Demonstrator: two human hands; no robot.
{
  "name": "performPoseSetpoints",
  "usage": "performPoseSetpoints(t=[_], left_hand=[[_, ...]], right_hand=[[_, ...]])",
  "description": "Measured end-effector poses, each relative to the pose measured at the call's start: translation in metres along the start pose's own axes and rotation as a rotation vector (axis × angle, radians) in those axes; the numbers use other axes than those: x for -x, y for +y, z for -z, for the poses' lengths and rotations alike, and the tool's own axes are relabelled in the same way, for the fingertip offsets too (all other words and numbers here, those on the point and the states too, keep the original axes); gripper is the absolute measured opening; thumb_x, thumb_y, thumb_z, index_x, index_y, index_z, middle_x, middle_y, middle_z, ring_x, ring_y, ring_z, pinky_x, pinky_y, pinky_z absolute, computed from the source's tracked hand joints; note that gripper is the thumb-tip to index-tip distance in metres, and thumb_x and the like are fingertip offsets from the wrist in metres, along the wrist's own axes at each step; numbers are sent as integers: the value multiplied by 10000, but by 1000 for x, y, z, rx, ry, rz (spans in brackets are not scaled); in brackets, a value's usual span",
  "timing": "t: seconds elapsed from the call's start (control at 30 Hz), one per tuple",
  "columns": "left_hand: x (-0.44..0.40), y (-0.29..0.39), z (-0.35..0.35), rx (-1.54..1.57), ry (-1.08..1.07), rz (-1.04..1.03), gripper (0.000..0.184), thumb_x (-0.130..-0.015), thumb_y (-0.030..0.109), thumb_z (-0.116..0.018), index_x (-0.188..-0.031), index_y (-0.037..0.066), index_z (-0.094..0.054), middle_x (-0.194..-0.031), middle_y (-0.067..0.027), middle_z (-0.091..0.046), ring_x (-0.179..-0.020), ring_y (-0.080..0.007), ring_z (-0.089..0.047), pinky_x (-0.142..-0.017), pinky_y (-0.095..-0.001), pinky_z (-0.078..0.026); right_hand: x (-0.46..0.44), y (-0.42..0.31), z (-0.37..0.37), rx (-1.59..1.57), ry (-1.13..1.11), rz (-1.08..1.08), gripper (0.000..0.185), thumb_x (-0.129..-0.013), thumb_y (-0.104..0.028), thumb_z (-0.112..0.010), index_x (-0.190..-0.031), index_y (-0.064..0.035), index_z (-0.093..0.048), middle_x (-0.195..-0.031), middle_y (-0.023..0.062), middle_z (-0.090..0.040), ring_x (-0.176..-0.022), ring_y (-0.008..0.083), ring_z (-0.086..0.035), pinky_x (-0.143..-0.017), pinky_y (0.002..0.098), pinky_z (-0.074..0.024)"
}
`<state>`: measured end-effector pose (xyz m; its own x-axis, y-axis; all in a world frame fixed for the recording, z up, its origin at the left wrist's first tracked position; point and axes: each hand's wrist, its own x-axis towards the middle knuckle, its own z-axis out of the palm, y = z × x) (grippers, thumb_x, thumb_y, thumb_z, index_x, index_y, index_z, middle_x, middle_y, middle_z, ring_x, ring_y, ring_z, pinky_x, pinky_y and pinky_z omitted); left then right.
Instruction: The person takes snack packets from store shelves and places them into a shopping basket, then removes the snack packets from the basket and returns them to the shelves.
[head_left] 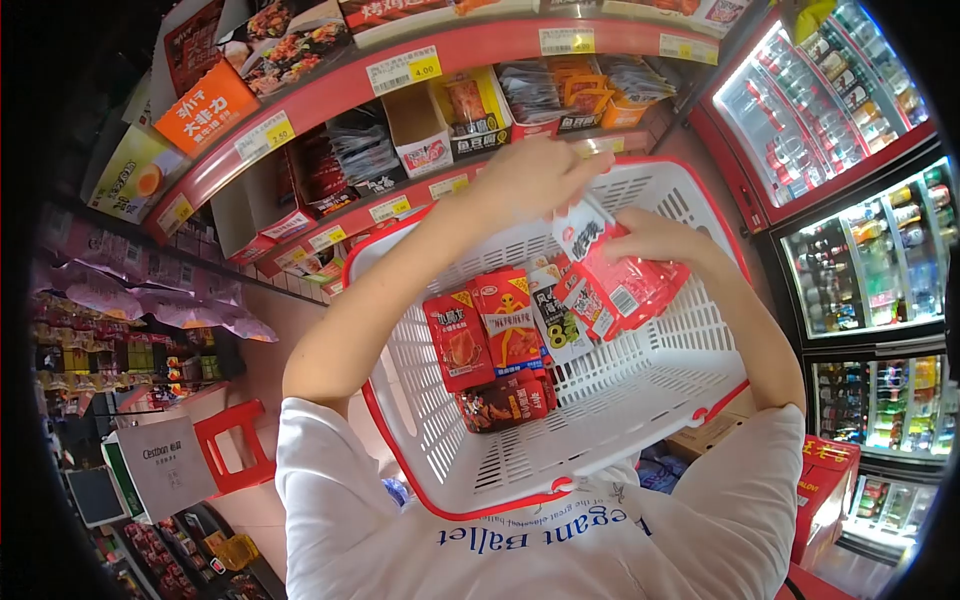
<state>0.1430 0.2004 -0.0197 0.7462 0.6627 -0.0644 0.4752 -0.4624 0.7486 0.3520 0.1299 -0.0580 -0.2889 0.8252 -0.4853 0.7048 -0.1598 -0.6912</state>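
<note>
A white plastic shopping basket [640, 400] with a red rim is held close to my body. My right hand [660, 240] is closed on red-and-white snack packets [625, 290] inside it, near the far right side. Above the packets' white top, my left hand [540, 182] reaches over the basket's far rim. Its lower fingers bend down against the top edge of the packet, and part of them is hidden. Left of these lie a red snack pack [458, 340], a red-and-yellow pack [508, 318], a black-and-white pack [562, 320] and a dark red pack [505, 400].
Beyond the basket runs a red shelf [340, 95] with price tags and boxes of packets. Lit drink coolers [865, 260] stand on the right. A red stool [235, 445] and a white box [165, 465] are at left. A red carton [825, 490] sits lower right.
</note>
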Motion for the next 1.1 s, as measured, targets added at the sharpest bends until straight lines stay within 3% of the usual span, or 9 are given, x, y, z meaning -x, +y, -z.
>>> performPoseSetpoints(t=[0.2, 0.33, 0.47, 0.53, 0.63, 0.8, 0.87, 0.97, 1.1], left_hand=[[-4, -5, -6, 175, 195, -11, 621, -985, 506, -352, -782, -2, -648, -601, -88, -646, -536, -222, -665, -629, -339, -528], [-5, -9, -21, 347, -41, -57, 643, -934, 597, -433, -821, -9, -616, -716, -84, -635, -612, -184, -661, -535, -285, -510], [-1, -4, -27, 214, 33, -133, 647, -915, 611, -468, -1014, -22, -563, -806, -91, -607, -728, -169, -617, -576, -287, -529], [0, -1, -28, 315, -30, -58, 757, -868, 648, -514, -1056, -84, -550, -860, -209, -651, -883, -276, -661, -773, -373, -497], [1, -2, -29, 348, 3, -158, 795, -821, 627, -582, -1173, -80, -495, -984, -212, -624, -906, -270, -656, -767, -343, -507], [5, -3, -24, 392, -39, -181, 852, -762, 604, -647, -1317, -7, -438, -1131, -222, -574, -921, -258, -652, -766, -338, -528], [-5, -18, -27, 445, -91, -162, 706, -807, 516, -625, -1246, -16, -477, -1029, -106, -631, -909, -185, -628, -814, -303, -481], [0, -11, -5, 675, -204, -11, 540, -796, 429, -621, -1129, 7, -568, -981, -64, -655, -852, -145, -634, -801, -287, -480], [-6, -9, -2, 950, -129, 0, 371, -834, 351, -547, -998, 28, -627, -912, -54, -679, -784, -125, -629, -759, -261, -473]], right_hand=[[22, -24, 4, -590, 268, -11, 307, -760, -198, -626, -979, 17, -627, -826, 58, -656, -689, 101, -635, -620, 242, -489], [24, -30, -11, -814, 524, 22, 269, -824, -185, -601, -991, 25, -602, -832, 61, -651, -698, 118, -640, -633, 271, -508], [24, -40, -29, -500, 778, 240, 367, -831, -221, -650, -1065, 47, -561, -996, 133, -625, -828, 207, -652, -692, 323, -519], [23, -44, -45, 58, 838, 367, 491, -788, -243, -713, -1133, 55, -529, -1122, 206, -541, -961, 293, -612, -750, 371, -512], [26, -54, -41, 171, 653, 282, 637, -743, -267, -768, -1206, 64, -480, -1195, 243, -461, -1049, 341, -554, -808, 408, -494], [25, -53, -47, 171, 715, 398, 814, -756, -325, -773, -1368, 43, -383, -1193, 179, -487, -975, 296, -564, -823, 381, -496], [22, -45, -45, 171, 644, 461, 834, -783, -335, -752, -1412, 36, -350, -1194, 154, -495, -935, 273, -576, -817, 366, -501], [31, -46, -40, -858, 471, 396, 555, -918, -293, -614, -1366, -14, -440, -1188, 81, -522, -915, 147, -573, -806, 320, -499], [15, -30, -28, -836, 651, 424, 534, -919, -225, -620, -1379, -46, -416, -1239, 64, -515, -1058, 154, -568, -855, 323, -487]])
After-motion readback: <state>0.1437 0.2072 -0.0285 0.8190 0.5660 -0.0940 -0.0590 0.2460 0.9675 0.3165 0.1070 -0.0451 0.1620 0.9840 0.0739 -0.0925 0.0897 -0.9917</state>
